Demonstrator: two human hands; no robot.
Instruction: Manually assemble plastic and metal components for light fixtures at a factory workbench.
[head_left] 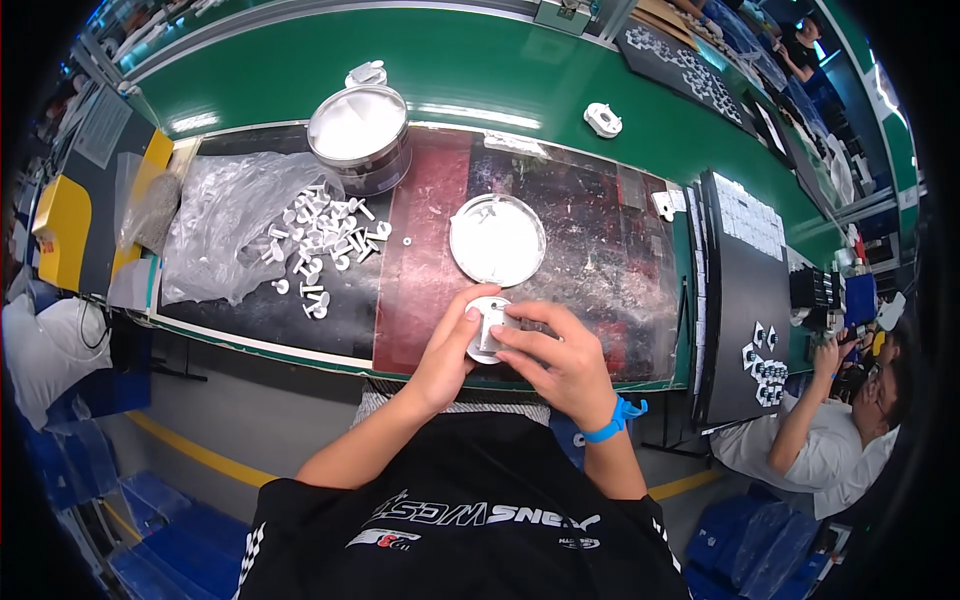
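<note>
My left hand (442, 352) is closed around the edge of a white round plastic part (487, 347), which has a raised middle and small holes. From the other side, my right hand (567, 362) pinches at the same part with thumb and fingers, a blue band (617, 421) on its wrist. Whether a smaller piece sits between the right fingertips I cannot tell. Just beyond my hands lies a shallow round dish (456, 262) with a white surface inside. Many white plastic pieces with round heads and stems (325, 235) are heaped to the left.
A clear plastic bag (205, 240) lies beside the heap, with a large round tin (385, 172) behind it. A white oval part (603, 120) rests on the green conveyor (480, 70). Black trays (735, 290) stand at right, where a co-worker (835, 430) sits.
</note>
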